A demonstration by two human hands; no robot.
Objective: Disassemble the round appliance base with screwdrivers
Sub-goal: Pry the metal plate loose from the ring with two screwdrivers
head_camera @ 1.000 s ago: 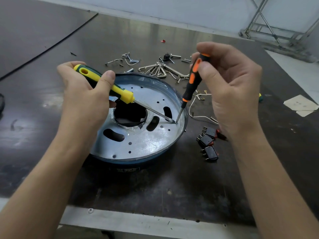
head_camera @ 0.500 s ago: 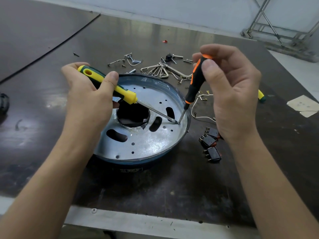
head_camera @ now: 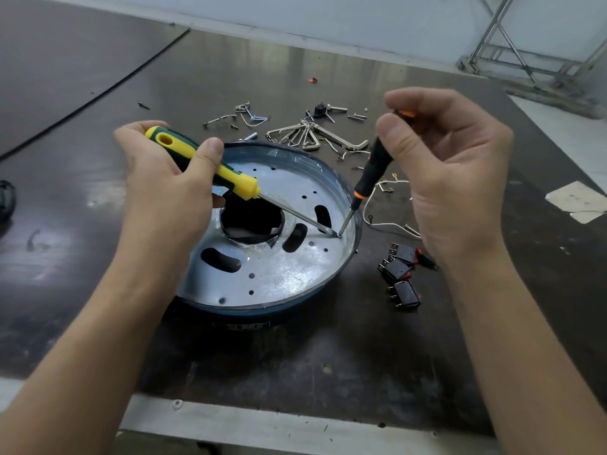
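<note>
The round appliance base [head_camera: 289,277], a silver metal dish with a blue rim, slots, small holes and a dark centre opening, sits in the middle of the dark table. My left hand [head_camera: 164,192] grips a yellow-and-green screwdriver [head_camera: 216,169] slanting down to the right. My right hand [head_camera: 450,172] pinches the top of a black-and-orange screwdriver [head_camera: 371,172] held nearly upright. Both metal tips meet at one spot near the dish's right inner edge.
Loose screws, metal clips and brackets [head_camera: 305,133] lie beyond the base. Three black switches [head_camera: 402,274] and white wires [head_camera: 384,221] lie to its right. A paper scrap [head_camera: 578,200] is at far right, a dark object [head_camera: 6,198] at the left edge. The table's front edge [head_camera: 295,431] is near.
Both hands and screwdrivers stay at the same spot on the dish. My right fingers have shifted slightly on the orange-tipped handle; the view has moved a little.
</note>
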